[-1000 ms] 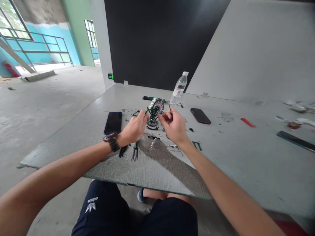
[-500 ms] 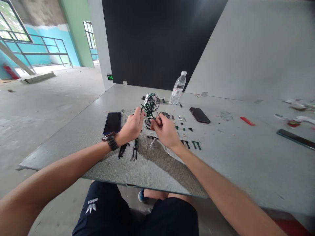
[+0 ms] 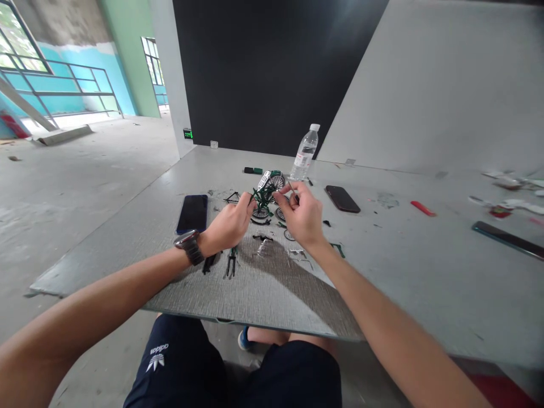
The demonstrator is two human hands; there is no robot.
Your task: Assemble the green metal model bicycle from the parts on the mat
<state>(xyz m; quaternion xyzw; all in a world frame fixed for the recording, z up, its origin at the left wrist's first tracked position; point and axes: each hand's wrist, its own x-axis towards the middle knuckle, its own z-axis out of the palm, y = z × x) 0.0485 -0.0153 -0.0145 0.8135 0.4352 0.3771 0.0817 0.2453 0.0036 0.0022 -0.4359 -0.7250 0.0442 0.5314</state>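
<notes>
My left hand [image 3: 232, 222] is closed around the end of a small green model bicycle [image 3: 264, 191], raised above the table. Its spoked wheel [image 3: 275, 184] and white rack [image 3: 264, 180] face away from me. My right hand [image 3: 301, 212] is closed at the bicycle's right side, thumb and forefinger pinched near its frame. A thin rod-like tool [image 3: 292, 187] sticks up from the right fingers; what the fingertips pinch is too small to make out. Below lie loose wheels, a dark handlebar-shaped part [image 3: 262, 237], clear plastic pieces [image 3: 262, 248] and a green fork [image 3: 230, 264].
A phone [image 3: 192, 213] lies left of my hands, another phone [image 3: 342, 199] to the right. The water bottle [image 3: 305, 154] stands behind. Farther right are a red object [image 3: 423, 208] and a dark flat bar [image 3: 508, 239]. A black-and-green piece [image 3: 253, 170] lies at the back.
My right hand has moved up and to the right, and the rod now points upward out of its fingers instead of toward the bicycle. The bicycle has tilted and shifted slightly right.
</notes>
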